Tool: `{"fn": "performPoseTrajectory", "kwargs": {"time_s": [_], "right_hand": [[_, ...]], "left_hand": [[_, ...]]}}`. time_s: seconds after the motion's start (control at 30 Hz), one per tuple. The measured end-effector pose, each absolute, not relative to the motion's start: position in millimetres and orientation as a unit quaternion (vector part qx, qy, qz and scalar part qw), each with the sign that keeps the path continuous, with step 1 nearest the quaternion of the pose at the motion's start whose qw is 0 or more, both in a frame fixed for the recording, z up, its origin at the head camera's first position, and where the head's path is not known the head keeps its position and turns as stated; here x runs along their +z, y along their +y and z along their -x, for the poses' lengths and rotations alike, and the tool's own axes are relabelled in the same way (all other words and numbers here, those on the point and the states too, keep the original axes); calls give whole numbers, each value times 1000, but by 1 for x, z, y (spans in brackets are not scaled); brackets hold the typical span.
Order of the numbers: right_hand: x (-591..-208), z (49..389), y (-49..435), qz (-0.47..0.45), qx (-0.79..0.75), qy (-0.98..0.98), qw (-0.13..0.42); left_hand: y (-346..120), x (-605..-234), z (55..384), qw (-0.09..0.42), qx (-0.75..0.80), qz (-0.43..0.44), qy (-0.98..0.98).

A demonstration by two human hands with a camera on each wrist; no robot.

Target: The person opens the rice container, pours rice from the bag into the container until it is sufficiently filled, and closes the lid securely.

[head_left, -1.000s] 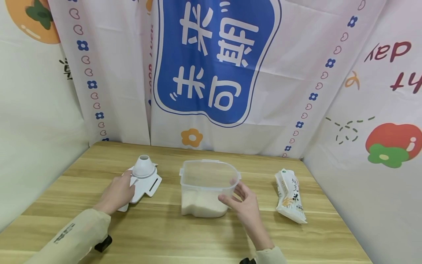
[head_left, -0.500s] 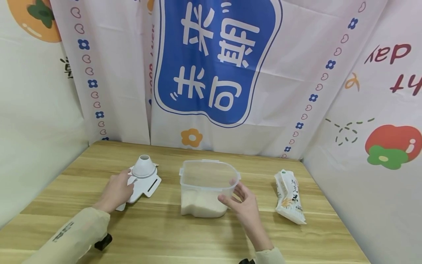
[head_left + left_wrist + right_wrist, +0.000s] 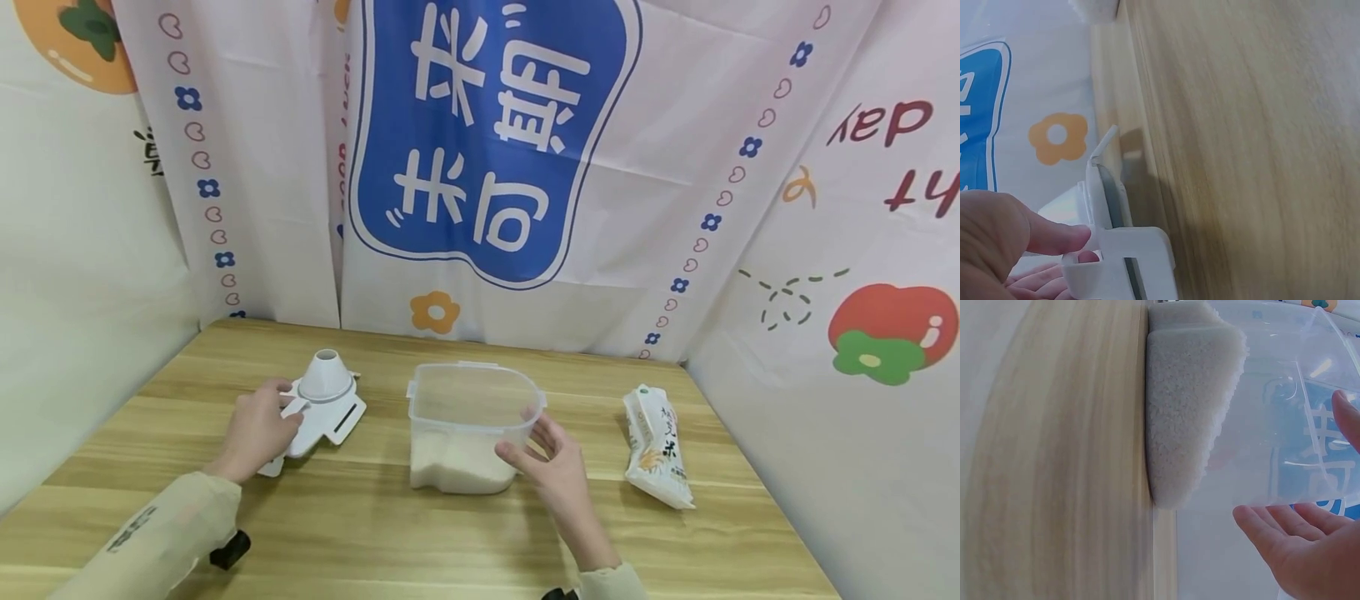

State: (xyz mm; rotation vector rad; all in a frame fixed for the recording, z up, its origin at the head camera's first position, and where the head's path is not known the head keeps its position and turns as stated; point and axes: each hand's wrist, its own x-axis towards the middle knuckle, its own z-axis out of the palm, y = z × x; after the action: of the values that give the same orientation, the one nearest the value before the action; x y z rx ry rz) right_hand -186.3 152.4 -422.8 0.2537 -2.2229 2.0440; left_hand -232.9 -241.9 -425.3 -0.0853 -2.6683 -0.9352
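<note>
Left of centre, in the head view, a white plastic lid (image 3: 315, 429) with a cone-shaped spout (image 3: 326, 377) lies over the table. My left hand (image 3: 255, 431) holds its near left side. In the left wrist view, the thumb (image 3: 1060, 237) lies against the lid's small handle (image 3: 1082, 269), and a fingertip shows through the opening. A clear, open-topped container (image 3: 476, 417) stands upright in the middle, partly filled with white rice (image 3: 1188, 406). My right hand (image 3: 558, 467) rests at its rounded right end, thumb in front, fingers spread at the wall.
A white printed rice bag (image 3: 660, 446) lies on the right side of the wooden table (image 3: 420, 550). Printed cloth (image 3: 487, 308) hangs behind the table's back edge and on both sides.
My left hand has shifted slightly left and back, and the lid's near flap has moved a little left with it. The container and my right hand stay in place.
</note>
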Motion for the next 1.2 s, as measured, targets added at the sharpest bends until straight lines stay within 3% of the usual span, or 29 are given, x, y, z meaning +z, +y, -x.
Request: {"fn": "performPoseTrajectory", "kwargs": {"time_s": [0.73, 1.2], "right_hand": [[-423, 185, 152, -81, 675, -732, 57], [-423, 185, 152, -73, 676, -731, 57]], "left_hand": [[-244, -399, 229, 219, -358, 28, -907], [-227, -365, 222, 214, -403, 54, -888]]}}
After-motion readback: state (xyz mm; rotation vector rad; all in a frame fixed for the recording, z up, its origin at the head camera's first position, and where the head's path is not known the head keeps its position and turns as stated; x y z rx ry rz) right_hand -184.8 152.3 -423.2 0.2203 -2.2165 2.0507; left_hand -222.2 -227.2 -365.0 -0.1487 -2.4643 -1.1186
